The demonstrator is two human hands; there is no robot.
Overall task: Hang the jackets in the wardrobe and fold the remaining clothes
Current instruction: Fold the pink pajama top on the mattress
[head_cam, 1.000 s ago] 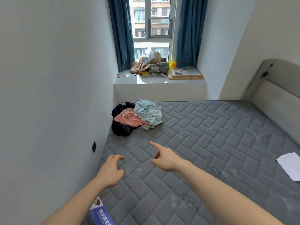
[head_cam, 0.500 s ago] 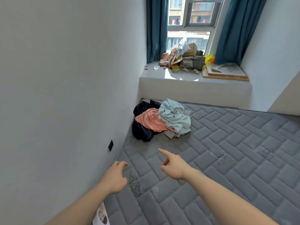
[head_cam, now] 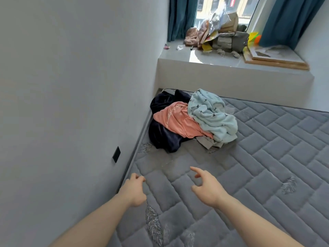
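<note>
A heap of clothes lies in the far left corner of the grey quilted mattress (head_cam: 258, 157): a dark navy garment (head_cam: 163, 138) underneath, a salmon-pink one (head_cam: 176, 120) across it, a light blue fleecy one (head_cam: 211, 114) on the right, and a bit of grey cloth (head_cam: 208, 142) poking out below. Both my hands hover over the mattress short of the heap and hold nothing. My left hand (head_cam: 134, 190) has loosely curled fingers. My right hand (head_cam: 206, 187) has its index finger stretched toward the clothes.
A plain wall (head_cam: 71, 104) with a black socket (head_cam: 116, 154) runs along the left. Behind the heap is a window ledge (head_cam: 204, 58) with bags, boxes, a wooden board (head_cam: 274, 58) and teal curtains (head_cam: 181, 16).
The view has moved closer to the clothes heap and turned left. Both hands stay in front of me, reaching toward the heap, still holding nothing.
</note>
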